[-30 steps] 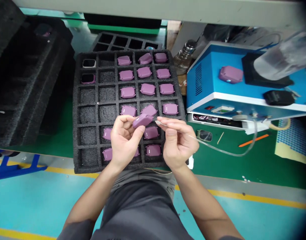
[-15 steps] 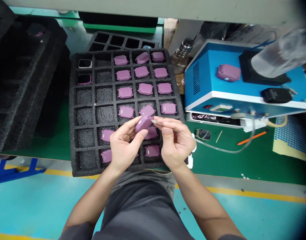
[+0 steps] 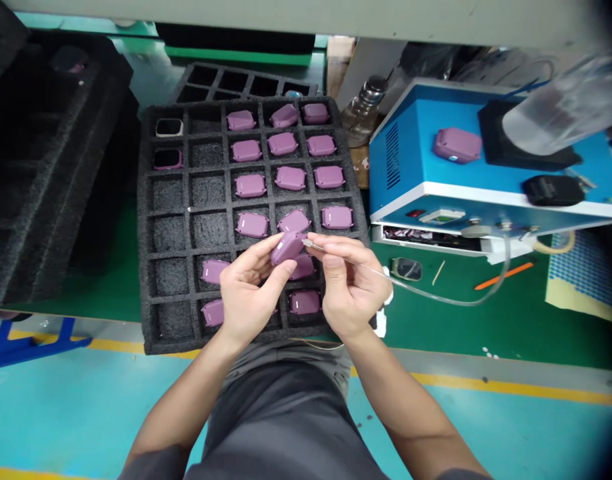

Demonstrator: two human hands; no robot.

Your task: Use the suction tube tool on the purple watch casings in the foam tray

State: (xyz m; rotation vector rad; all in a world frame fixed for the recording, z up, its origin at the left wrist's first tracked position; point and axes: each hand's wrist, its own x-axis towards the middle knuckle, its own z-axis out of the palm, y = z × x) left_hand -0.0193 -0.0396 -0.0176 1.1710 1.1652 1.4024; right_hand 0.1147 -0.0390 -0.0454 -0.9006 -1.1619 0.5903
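Observation:
My left hand (image 3: 246,291) pinches a mauve plastic device casing (image 3: 287,248) between thumb and fingers, above a black foam tray (image 3: 173,200). My right hand (image 3: 349,283) holds a thin metal-tipped nozzle (image 3: 319,247) between thumb and forefinger. Its tip sits at the casing's right edge, touching or nearly so. A clear hose (image 3: 426,290) trails from the nozzle towards the machine. Several matching casings sit in the tray's cells, some partly hidden under my hands. Other cells hold only bare foam.
A blue machine (image 3: 426,153) stands to the right, with a mauve casing (image 3: 457,145) and a black unit (image 3: 553,191) on top. A glass bottle (image 3: 365,110) stands behind it. A second foam tray (image 3: 241,80) lies beyond, and dark foam stacks (image 3: 51,167) lie left on the green mat (image 3: 486,320).
The whole scene has shifted slightly left and up in view. My hands have drawn a little closer together, and the casing has tilted slightly. Nothing was taken up or let go.

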